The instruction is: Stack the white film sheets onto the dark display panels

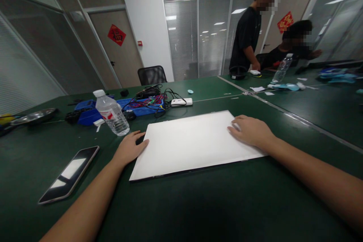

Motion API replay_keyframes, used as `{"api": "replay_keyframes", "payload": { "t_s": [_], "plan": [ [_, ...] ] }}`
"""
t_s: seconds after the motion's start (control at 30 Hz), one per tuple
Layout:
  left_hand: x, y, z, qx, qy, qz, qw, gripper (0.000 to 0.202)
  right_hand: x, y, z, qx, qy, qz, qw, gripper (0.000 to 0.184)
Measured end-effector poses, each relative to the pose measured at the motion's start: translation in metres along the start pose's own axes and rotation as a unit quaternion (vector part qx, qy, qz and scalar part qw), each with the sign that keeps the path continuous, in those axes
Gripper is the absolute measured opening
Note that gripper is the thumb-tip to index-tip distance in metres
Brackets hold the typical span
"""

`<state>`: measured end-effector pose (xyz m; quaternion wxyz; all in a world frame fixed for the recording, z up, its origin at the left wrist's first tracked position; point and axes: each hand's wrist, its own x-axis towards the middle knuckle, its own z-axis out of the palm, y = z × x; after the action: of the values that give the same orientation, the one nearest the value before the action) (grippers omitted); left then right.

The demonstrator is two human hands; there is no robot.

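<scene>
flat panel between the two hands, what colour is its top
The flat panel has a white top, seen best in the head view.

Green table (198,208) strewn with objects

At near left, a phone (70,176) is laid screen up. Beyond it, a clear bottle (112,116) is placed beside a blue tray (144,112) heaped with cables (150,100). At far right, another bottle (281,69) is seen near a standing person (244,36) and a seated person (280,56).
</scene>
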<state>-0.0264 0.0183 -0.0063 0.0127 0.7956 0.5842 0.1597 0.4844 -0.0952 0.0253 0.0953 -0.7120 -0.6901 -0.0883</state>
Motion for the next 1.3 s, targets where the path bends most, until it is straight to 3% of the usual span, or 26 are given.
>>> {"api": "replay_keyframes", "payload": {
  "t_s": [0.87, 1.17, 1.3],
  "plan": [
    [0.001, -0.001, 0.002, 0.001, 0.006, 0.000, 1.000, 0.066, 0.000, 0.001, -0.001, -0.025, -0.011, -0.007, 1.000, 0.058],
    [-0.001, 0.002, 0.001, 0.014, -0.010, 0.004, 1.000, 0.079, 0.003, 0.011, 0.007, 0.001, -0.005, 0.059, 0.998, 0.063],
    [-0.002, 0.004, 0.003, 0.038, -0.006, 0.011, 0.999, 0.076, 0.004, 0.016, 0.016, 0.045, 0.012, 0.003, 0.999, 0.061]
  ]
}}
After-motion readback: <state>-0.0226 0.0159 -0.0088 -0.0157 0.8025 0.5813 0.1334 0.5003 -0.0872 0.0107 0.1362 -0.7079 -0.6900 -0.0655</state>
